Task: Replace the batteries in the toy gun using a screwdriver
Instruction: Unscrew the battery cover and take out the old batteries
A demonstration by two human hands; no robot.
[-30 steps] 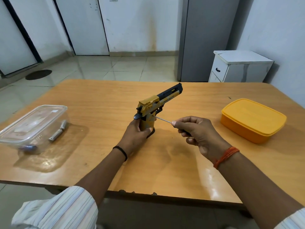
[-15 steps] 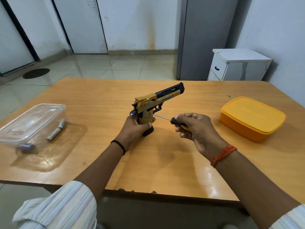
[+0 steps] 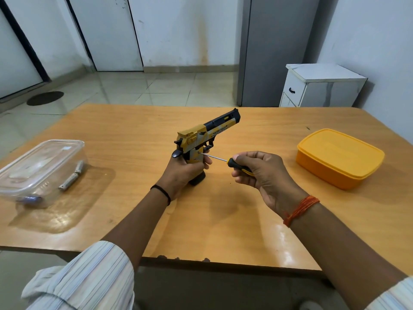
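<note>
Head view looks down on the counter (image 3: 125, 130), where the left hand (image 3: 183, 173) grips the toy gun (image 3: 201, 142) by its handle, barrel tilted up and away. Right of the gun, the right hand (image 3: 263, 175) holds a screwdriver (image 3: 223, 159), tip touching the handle's side. Farther right sits a yellow box (image 3: 339, 157); well left, a clear box (image 3: 40, 166).

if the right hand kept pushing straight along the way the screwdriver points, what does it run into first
The right hand holds the screwdriver pointing left at the toy gun. Its tip already seems to sit on the gun's side just above the grip, so it meets the gun first, with the left hand gripping right below.
</note>
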